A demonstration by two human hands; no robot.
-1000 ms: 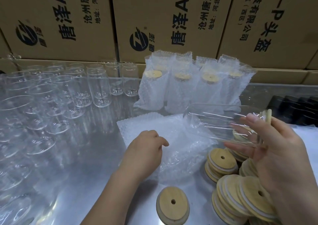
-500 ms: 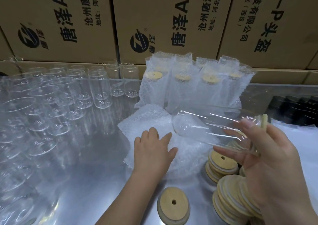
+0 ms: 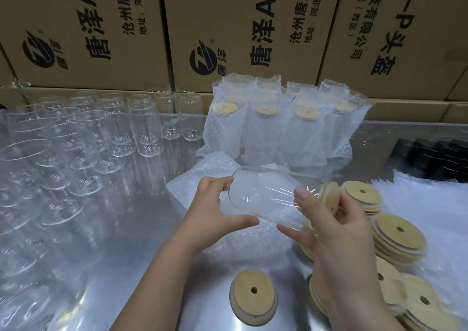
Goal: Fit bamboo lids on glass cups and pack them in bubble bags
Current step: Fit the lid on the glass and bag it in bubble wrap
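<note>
Fingers of left hand (image 3: 217,213) curled round base of glass cup (image 3: 263,199), cup held sideways above bubble bags (image 3: 187,178), right hand (image 3: 339,232) gripping its lidded end, bamboo lid (image 3: 329,196) partly hidden behind fingers, cup outline faint, loose lids (image 3: 397,237) beside, lowest ones cut off.

Printed cardboard boxes (image 3: 240,14) at back — black items (image 3: 430,156) far rt.

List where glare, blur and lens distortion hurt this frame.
Head view: streaky highlights cross the glass cup held between the left hand and right hand. The steel table reflects soft glare. The empty glasses at far left smear and stretch toward the edge. The cartons lean outward from wide-angle distortion. The lid piles at lower right look blurred, while the lone lid is sharper.
</note>
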